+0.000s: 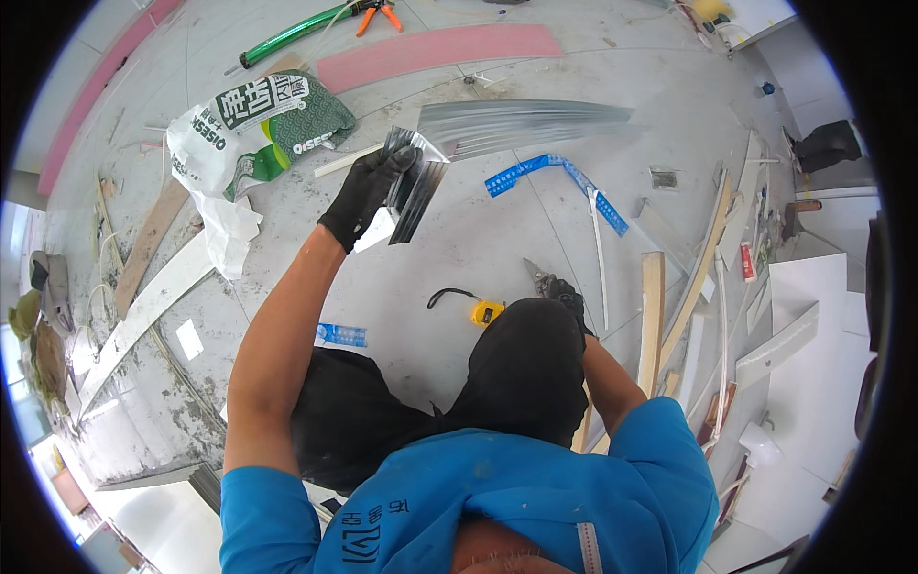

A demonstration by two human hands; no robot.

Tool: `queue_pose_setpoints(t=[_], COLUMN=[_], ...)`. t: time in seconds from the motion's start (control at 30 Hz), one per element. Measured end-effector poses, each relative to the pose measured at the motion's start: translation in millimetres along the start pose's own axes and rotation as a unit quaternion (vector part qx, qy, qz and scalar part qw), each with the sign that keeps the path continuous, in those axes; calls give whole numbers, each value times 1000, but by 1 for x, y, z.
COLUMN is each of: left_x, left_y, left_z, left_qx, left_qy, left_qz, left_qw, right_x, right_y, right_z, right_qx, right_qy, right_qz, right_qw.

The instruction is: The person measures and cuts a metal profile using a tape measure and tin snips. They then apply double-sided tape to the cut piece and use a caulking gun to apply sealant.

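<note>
My left hand point(365, 187), in a black glove, is raised and closed around a shiny, ridged metal profile point(417, 201). A long ridged metal length point(526, 126) stretches from beside this piece toward the far right, its far end smeared; whether the two are joined I cannot tell. Beside my right knee, my right hand point(568, 297), also gloved in black, is closed on what look like metal snips point(534, 275), their blades pointing away from me. My fingers partly hide the handles. A yellow tape measure point(486, 313) with a black strap lies between my knees.
A blue strip point(550, 161) lies bent on the grey floor. A white and green bag point(268, 124) stands at the far left, near a pink board point(440, 53) and a green caulking gun point(296, 36). Wooden strips point(653, 311) lie at the right.
</note>
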State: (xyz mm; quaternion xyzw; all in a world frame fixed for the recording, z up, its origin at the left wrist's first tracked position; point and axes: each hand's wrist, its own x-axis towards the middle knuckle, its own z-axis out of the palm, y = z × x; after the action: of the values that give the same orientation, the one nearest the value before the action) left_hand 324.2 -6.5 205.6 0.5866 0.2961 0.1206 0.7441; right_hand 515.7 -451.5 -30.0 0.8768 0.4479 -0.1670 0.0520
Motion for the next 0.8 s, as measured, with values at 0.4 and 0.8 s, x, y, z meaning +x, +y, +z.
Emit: queue_pose_setpoints(t=[0.4,0.8], left_x=[1,7], left_y=[-30,-106], left_z=[-26,-53], left_qx=[-210,-160], left_qy=[-48,114], left_qz=[-90,-331], left_qw=[972,923], right_x=[-8,-21], right_y=[1,-101], right_z=[-3,-147], right_qx=[186,824], right_qy=[1,-231], right_qz=[79,90], right_qw=[979,510])
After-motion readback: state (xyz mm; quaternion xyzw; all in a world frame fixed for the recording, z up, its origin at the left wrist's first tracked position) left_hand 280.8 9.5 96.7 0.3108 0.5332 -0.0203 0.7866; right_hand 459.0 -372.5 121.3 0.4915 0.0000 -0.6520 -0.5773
